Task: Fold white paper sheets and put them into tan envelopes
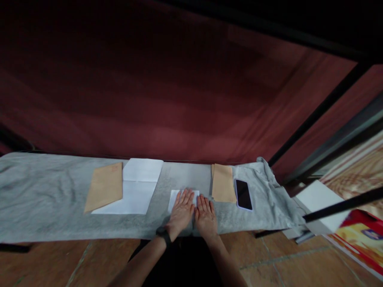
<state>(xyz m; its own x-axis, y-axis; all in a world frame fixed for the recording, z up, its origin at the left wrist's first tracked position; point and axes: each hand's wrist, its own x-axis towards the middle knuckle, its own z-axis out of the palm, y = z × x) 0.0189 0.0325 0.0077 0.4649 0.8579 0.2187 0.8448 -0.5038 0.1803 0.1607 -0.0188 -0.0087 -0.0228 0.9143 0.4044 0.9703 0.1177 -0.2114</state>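
Observation:
A small white folded paper [173,198] lies on the grey cloth near the front edge. My left hand [183,207], with a dark watch at the wrist, rests flat on top of it with the fingers stretched out. Beside it my right hand [206,215] lies flat, palm down, its fingertips at the paper's right edge. To the left are larger white sheets [139,189], partly covered by a brown envelope [105,185]. Right of my hands, several brown envelopes or papers [223,183] are stacked, with a dark-screened phone [243,194] next to them.
The grey cloth [44,199] covers a long narrow surface against a dark red wall [149,99]. Black metal bars [317,107] slant across the right side. White boxes [320,199] and a red and yellow package [362,235] are at the lower right, above a tiled floor.

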